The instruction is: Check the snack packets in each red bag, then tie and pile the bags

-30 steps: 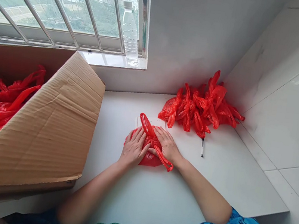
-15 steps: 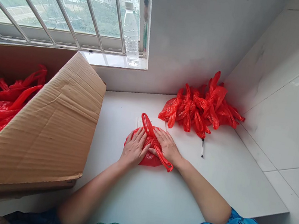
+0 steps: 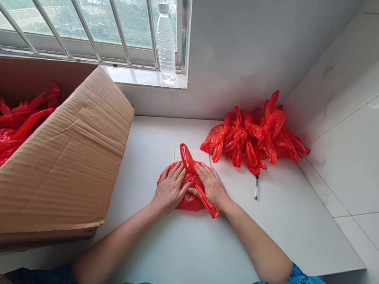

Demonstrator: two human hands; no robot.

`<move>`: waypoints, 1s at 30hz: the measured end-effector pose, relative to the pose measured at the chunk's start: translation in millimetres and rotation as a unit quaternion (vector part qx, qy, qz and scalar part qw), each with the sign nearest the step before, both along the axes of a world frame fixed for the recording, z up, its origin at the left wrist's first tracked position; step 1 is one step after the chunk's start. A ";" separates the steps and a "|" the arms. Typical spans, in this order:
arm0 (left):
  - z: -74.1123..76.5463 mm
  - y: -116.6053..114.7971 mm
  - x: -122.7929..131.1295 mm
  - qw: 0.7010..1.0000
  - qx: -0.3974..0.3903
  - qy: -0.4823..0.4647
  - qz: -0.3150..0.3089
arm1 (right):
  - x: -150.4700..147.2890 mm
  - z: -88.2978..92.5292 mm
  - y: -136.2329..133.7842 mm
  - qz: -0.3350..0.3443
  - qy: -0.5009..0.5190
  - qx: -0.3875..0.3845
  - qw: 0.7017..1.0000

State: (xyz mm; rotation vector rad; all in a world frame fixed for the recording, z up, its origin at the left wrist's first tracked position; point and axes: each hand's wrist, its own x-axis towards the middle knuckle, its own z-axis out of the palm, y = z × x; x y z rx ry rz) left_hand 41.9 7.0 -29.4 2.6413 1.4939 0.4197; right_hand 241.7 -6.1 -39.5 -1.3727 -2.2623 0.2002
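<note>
A knotted red plastic bag (image 3: 191, 202) lies on the white tabletop in front of me, its handles sticking out above and to the lower right. Flat on the bag's left side rests my left hand (image 3: 169, 189), fingers stretched out. My right hand (image 3: 214, 187) lies on its right side, fingers also extended, with the thumb tips close together near the knot. What the bag contains is hidden. Partly under its far edge is a white sheet of paper (image 3: 204, 156), mostly covered.
Several tied red bags (image 3: 253, 135) are heaped against the wall at the back right, a pen (image 3: 257, 188) just before them. An open cardboard box (image 3: 75, 157) with more red bags (image 3: 6, 141) stands at left. A clear bottle (image 3: 166, 45) is on the windowsill.
</note>
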 end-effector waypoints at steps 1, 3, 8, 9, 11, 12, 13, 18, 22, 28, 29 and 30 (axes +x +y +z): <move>0.0 -0.1 0.0 1.000 0.000 0.001 0.000 | 0.1 -0.3 0.2 0.000 0.000 0.000 1.000; 0.0 -0.1 -0.1 1.000 -0.001 0.001 -0.002 | 0.3 -0.8 0.4 0.000 0.000 0.000 1.000; -1.1 0.3 -0.6 1.000 0.003 -0.007 -0.004 | 0.7 -0.5 0.1 0.002 0.003 -0.001 1.000; -1.6 0.4 -0.8 1.000 0.005 -0.011 -0.005 | 0.4 -0.4 0.0 0.002 0.003 -0.002 1.000; -2.5 0.7 -1.2 1.000 0.009 -0.023 -0.007 | -0.4 -0.6 0.1 0.000 0.004 -0.004 1.000; -2.9 1.0 -1.4 0.999 0.011 -0.031 -0.009 | -1.0 -0.9 0.3 -0.003 0.005 -0.005 1.000; -3.3 1.5 -1.5 0.999 0.012 -0.040 -0.012 | -1.5 -1.2 0.7 -0.005 0.006 -0.007 1.000; 0.3 1.5 -4.4 0.990 0.014 -0.138 -0.031 | -0.1 5.1 0.6 0.007 0.052 -0.003 0.999; 23.9 -17.7 -12.9 0.963 0.017 -0.268 -0.039 | 3.7 31.9 -14.0 0.042 0.162 0.000 0.986; 83.7 -79.4 -14.5 0.953 -0.077 -0.287 -0.056 | -2.2 84.0 -59.0 0.142 0.247 -0.125 0.950; 93.4 -88.1 -15.1 0.960 -0.086 -0.259 -0.064 | -4.8 90.6 -67.1 0.167 0.254 -0.116 0.946; 103.4 -96.0 -17.1 0.965 -0.096 -0.233 -0.074 | -7.1 96.1 -74.6 0.189 0.266 -0.104 0.939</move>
